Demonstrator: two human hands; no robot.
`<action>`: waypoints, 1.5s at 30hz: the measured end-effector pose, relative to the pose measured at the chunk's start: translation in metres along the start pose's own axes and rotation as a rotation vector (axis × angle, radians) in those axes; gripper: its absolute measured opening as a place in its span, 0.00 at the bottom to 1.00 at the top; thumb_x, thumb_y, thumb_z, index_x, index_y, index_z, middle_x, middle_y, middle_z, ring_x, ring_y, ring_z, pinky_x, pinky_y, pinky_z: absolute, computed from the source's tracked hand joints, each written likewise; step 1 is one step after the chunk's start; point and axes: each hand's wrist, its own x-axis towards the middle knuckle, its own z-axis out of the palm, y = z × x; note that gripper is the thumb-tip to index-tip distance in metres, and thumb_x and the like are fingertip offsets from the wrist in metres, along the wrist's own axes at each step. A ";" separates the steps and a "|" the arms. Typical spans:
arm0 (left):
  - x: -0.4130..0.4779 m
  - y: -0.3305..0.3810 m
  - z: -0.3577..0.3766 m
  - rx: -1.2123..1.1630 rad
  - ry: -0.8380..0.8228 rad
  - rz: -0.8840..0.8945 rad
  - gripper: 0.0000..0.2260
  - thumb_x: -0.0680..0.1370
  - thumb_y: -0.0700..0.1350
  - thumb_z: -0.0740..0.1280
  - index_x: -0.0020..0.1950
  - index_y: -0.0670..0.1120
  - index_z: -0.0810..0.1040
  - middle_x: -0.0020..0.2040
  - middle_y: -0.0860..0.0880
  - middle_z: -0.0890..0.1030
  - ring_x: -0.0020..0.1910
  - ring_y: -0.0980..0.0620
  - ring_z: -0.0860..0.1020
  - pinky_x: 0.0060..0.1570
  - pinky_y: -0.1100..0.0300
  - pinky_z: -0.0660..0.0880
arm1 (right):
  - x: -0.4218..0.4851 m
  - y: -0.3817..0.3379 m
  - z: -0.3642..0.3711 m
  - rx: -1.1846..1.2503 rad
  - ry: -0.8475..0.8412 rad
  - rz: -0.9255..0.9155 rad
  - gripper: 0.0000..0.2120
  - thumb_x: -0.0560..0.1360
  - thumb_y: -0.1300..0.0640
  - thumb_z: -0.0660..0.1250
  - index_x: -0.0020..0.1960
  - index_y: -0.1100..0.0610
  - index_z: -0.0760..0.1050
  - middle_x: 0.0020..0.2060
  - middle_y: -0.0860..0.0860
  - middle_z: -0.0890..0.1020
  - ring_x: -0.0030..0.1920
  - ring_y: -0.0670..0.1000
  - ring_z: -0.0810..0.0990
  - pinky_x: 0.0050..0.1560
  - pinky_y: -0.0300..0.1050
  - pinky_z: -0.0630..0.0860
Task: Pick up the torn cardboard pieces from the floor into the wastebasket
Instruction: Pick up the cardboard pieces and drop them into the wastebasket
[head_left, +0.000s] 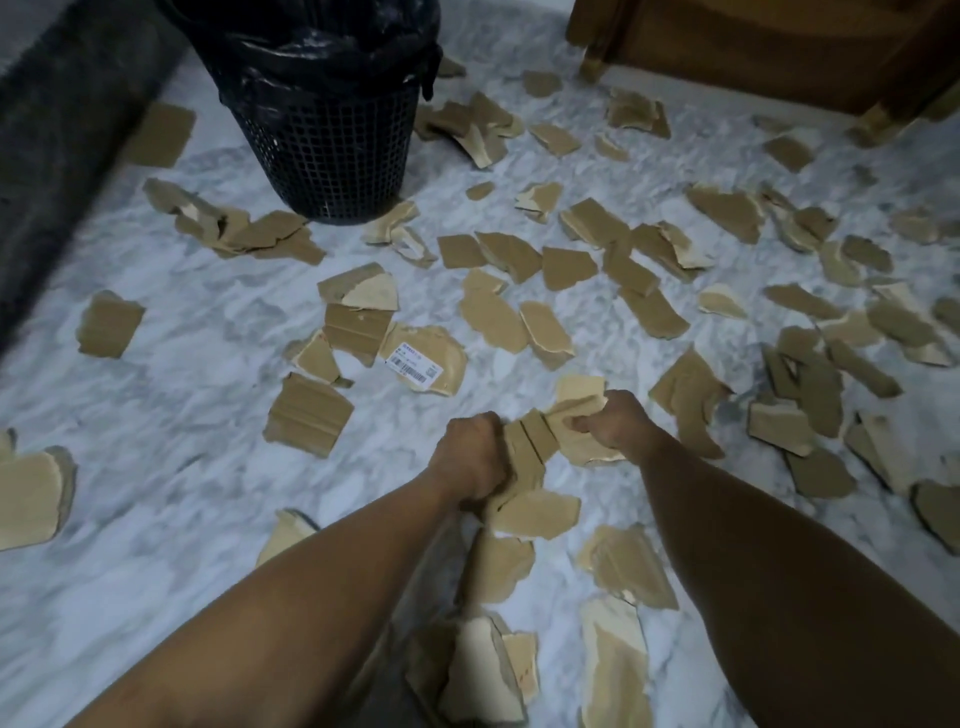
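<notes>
Left hand (470, 457) is fisted tight around a bunch of torn cardboard (530, 452), knuckles up, and the right hand (618, 421) just beside it has fingers curled into the other end of the same wad, so both are closed on it. The bundle looks held up off the marble floor (156, 493), though honestly hard to be sure from this angle.

Going across: a lone piece (110, 325) sits off to the left, the black mesh wastebasket (324, 140) with its bin liner stands upper left of centre, well apart from the hands, and a scrap with a printed label (421, 364) lies between it and the hands. Right side is the thick part of the mess, pieces overlapping all the way toward the wooden furniture legs (878, 127).

Handling-wise I'd guess this stuff is light and stiff-ish, with ragged peeling edges that snag on each other. Flat bits on smooth stone are probably annoying to lift, so get a fingertip under a curled edge or slide them into a stack first. A crumpled handful may spring open, so squeeze it mid-wad.
</notes>
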 end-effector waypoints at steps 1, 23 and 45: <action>0.003 -0.002 -0.007 -0.065 0.014 -0.014 0.16 0.69 0.44 0.73 0.55 0.46 0.76 0.54 0.44 0.81 0.53 0.44 0.79 0.47 0.58 0.76 | 0.000 0.000 -0.003 0.078 -0.017 -0.048 0.25 0.68 0.61 0.79 0.63 0.63 0.77 0.57 0.58 0.82 0.56 0.55 0.81 0.58 0.48 0.77; -0.108 -0.001 0.041 0.527 -0.309 0.121 0.20 0.76 0.44 0.66 0.68 0.43 0.72 0.66 0.44 0.66 0.60 0.41 0.69 0.54 0.49 0.77 | -0.068 -0.019 0.049 -0.668 -0.399 -0.270 0.31 0.61 0.48 0.80 0.60 0.57 0.75 0.51 0.54 0.81 0.48 0.57 0.81 0.51 0.54 0.81; -0.083 -0.006 0.055 0.616 -0.298 0.125 0.35 0.66 0.47 0.78 0.67 0.45 0.65 0.62 0.46 0.74 0.60 0.43 0.74 0.53 0.52 0.75 | -0.086 0.078 0.008 -0.550 -0.284 0.197 0.42 0.57 0.43 0.83 0.63 0.64 0.75 0.57 0.58 0.82 0.53 0.58 0.81 0.54 0.48 0.79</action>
